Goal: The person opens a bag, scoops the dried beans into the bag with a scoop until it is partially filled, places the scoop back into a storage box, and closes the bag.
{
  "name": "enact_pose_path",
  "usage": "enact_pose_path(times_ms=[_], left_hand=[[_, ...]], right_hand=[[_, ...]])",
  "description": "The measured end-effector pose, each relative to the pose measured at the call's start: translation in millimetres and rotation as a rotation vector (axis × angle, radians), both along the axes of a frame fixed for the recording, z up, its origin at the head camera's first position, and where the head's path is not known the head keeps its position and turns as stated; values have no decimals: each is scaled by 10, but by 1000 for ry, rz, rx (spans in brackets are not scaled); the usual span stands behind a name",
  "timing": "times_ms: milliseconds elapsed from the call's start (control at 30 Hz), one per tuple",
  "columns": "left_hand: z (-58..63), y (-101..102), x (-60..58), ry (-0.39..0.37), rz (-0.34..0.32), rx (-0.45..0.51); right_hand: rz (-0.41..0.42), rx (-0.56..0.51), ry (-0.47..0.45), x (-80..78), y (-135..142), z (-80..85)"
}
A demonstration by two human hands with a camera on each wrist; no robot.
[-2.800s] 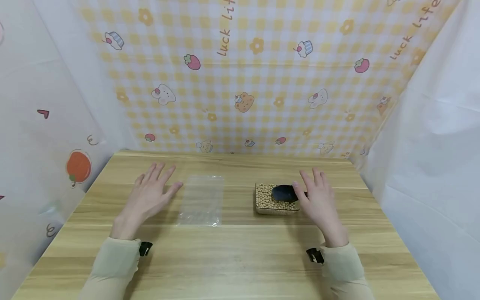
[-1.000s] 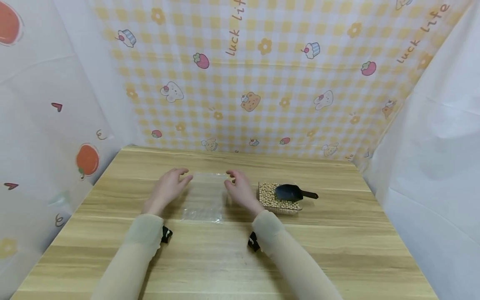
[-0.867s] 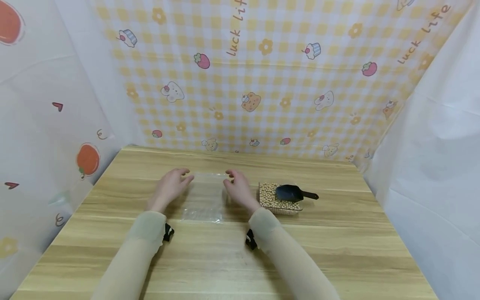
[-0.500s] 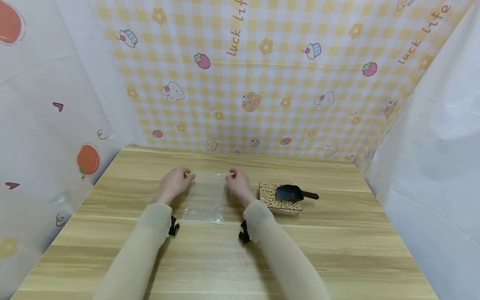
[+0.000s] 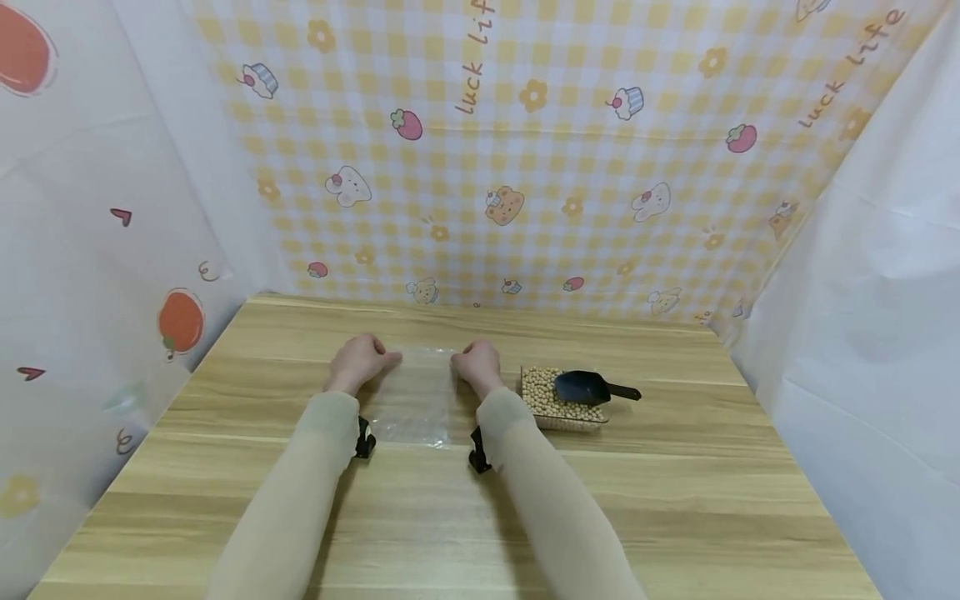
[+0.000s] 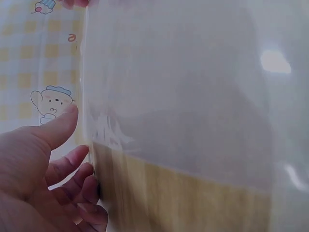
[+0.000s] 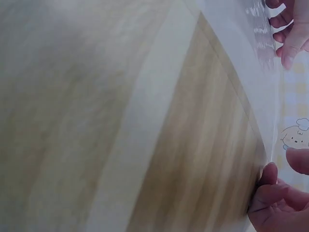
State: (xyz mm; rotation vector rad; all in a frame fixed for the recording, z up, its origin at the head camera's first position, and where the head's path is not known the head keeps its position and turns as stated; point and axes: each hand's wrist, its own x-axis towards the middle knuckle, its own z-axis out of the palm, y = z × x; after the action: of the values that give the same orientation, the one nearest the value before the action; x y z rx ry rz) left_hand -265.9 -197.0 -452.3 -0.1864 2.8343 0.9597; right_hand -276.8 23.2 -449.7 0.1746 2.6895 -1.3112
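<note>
A clear plastic bag (image 5: 416,396) lies flat on the wooden table in the head view. My left hand (image 5: 360,362) is at its far left corner, fingertips right at the edge. Across from it, my right hand (image 5: 478,364) is at the far right corner with bent fingers. The left wrist view shows a gap between the left thumb (image 6: 70,118) and the fingers (image 6: 72,162) beside the bag's edge. In the right wrist view, the right thumb (image 7: 298,160) also stands apart from the curved fingers (image 7: 270,193), which reach the bag's edge.
Right of the right hand stands a clear box (image 5: 562,424) of pale round beans (image 5: 538,393). A black scoop (image 5: 581,387) lies on the beans, its handle over the right rim. Behind the wooden table (image 5: 420,517) hangs a yellow checked cloth (image 5: 450,167).
From above the scoop, the right hand has moved left to the bag's far right corner. The left hand has moved right to the far left corner. Both hands' fingers have drawn in.
</note>
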Motion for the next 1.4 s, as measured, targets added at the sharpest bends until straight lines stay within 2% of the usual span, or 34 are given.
enact_pose_path(times_ms=[400,733,867,1000,1200,1400], left_hand=[[-48,110,-52,-17,47,-33],[-40,94,-49,-31,7,20],[-38,66,-52,-11,-43,48],[-67,17,-62,17,-80,70],[-99,-61,-56,55,-82,120],[-100,-92,-19,85,-94,189]], right_hand=[[-44,41,-16,11,-42,-19],[-50,48,-22,-13,-17,-61],[-46,43,-15,-26,-18,-57],[-25,3,-12,-35,-29,-57],[21,-53,-2,-58,-47,-104],[50,-171,16,-49,-56,-108]])
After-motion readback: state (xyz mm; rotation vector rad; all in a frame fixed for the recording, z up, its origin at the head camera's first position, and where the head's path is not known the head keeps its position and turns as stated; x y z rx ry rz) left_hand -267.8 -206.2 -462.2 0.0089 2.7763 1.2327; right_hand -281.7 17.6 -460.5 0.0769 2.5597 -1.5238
